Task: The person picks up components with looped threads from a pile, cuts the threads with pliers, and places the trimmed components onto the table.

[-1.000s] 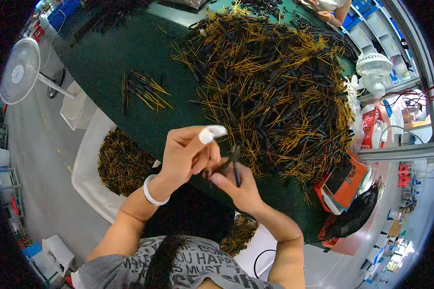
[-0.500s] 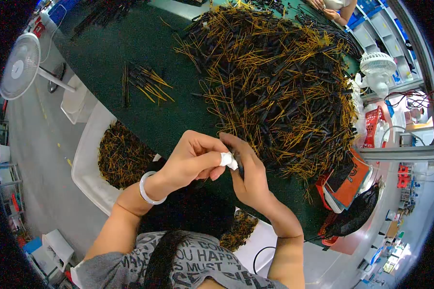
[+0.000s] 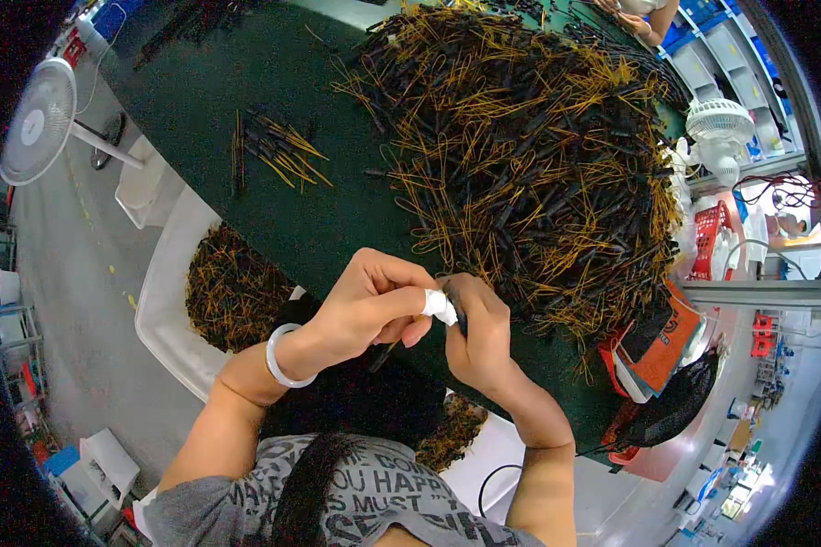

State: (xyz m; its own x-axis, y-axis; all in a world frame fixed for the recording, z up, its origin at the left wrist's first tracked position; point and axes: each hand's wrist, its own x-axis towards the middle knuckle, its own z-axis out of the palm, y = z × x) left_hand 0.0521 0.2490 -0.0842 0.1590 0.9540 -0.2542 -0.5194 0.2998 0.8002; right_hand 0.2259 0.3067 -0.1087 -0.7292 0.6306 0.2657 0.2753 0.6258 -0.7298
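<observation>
My left hand (image 3: 374, 305) is closed in a pinch, with white wrapping (image 3: 440, 306) around its thumb tip. A thin black-sleeved wire (image 3: 382, 356) sticks out below its curled fingers. Right beside it, fingertips meeting, my right hand (image 3: 483, 337) is curled closed around a dark piece (image 3: 462, 322), mostly hidden by the fingers. Just beyond both hands lies a large heap of black-sleeved yellow wires (image 3: 538, 173) on the green table (image 3: 337, 219). A small bundle of the same wires (image 3: 287, 150) lies farther left on the table.
A white bin (image 3: 166, 305) holding more such wires stands below the table's left edge. Orange-and-black packaging (image 3: 661, 351) and a black mesh bag (image 3: 680, 397) sit at the right. Fans (image 3: 36, 123) stand at both sides. Another person's hand (image 3: 643, 25) is at the far right.
My right hand has shifted slightly right and its fingers have curled in more. A thin dark wire end now shows below my left hand.
</observation>
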